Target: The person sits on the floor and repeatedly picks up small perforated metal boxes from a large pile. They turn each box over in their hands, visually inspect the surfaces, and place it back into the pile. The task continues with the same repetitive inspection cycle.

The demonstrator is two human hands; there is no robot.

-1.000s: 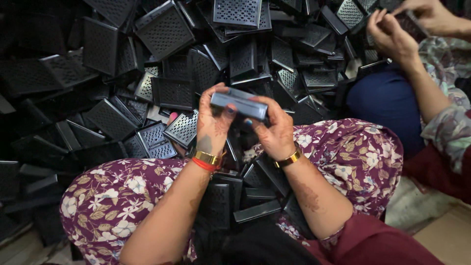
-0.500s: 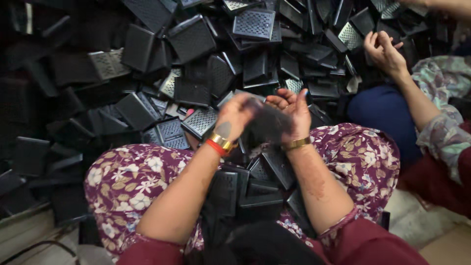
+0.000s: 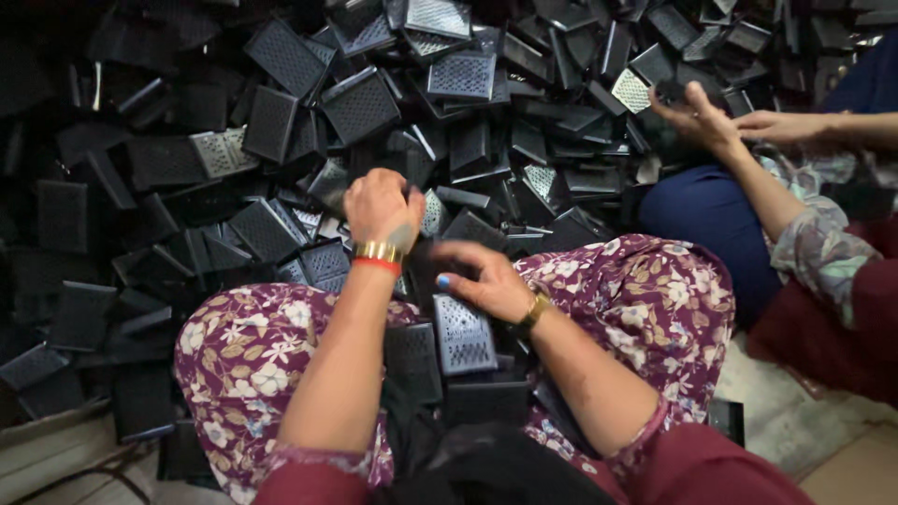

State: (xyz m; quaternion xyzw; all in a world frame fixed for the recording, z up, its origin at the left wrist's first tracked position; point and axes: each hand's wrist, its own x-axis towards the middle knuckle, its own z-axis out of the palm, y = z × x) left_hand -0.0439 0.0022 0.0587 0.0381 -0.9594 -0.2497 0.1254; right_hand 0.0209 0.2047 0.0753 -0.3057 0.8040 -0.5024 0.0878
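**Grille piece under the right fingers, long axis toward 12 o'clock**

While the person sits with legs apart in floral trousers [image 3: 253, 355], the nearest thing is a small stack of dark rectangular pieces in the lap, and on top of it lies a perforated grille piece [image 3: 465, 335]. Its long axis runs nearly from 6 to 12 o'clock, a little tilted to 11. The right hand [image 3: 482, 281] is just above its far end, at about 12 o'clock from the piece, with the fingers spread and bent down; the fingertips seem to touch the upper edge, but I cannot tell if they really grasp it. This hand is clearly the nearer one to the piece.

The left hand [image 3: 379, 208] is farther, at about 11 o'clock from the piece, and raised. It is clenched, with a dark edge showing beside the fingers, perhaps another piece; what it holds I cannot tell for sure.

Beyond both hands, from 9 to 2 o'clock, spreads a big heap of black grille parts [image 3: 360, 103]. At 2 o'clock another person's hands [image 3: 720, 122] work at the heap.
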